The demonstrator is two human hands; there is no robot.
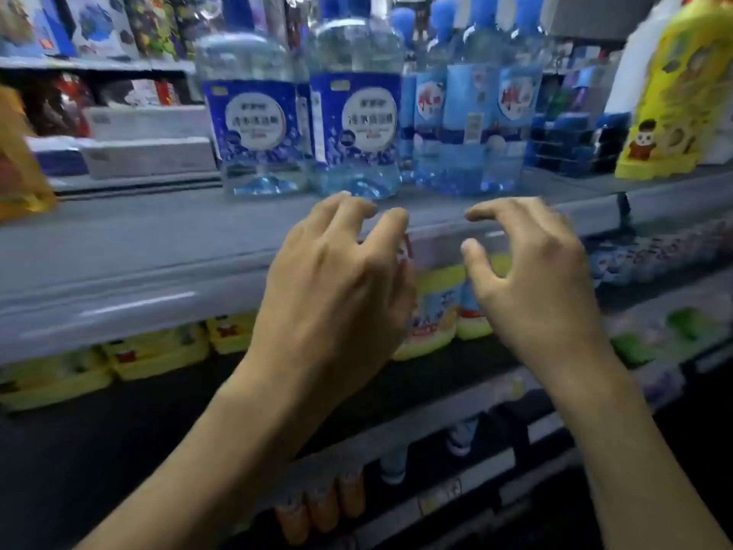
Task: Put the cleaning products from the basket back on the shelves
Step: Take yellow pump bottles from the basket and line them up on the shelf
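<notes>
Below blue bottles (pixel 353 113), at the shelf edge (pixel 119 279), left hand (pixel 333 287) and right hand (pixel 531 279), grips loose, empty.

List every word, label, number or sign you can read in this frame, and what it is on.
Nothing reads clearly; the frame is motion-blurred.
Big clear bottles: round white labels with Chinese characters, too blurred to read.
Slim blue bottles: red characters on white, unreadable.
Yellow bottle: cartoon figure, print blurred.
Price tag on a lower shelf edge: too small.
</notes>
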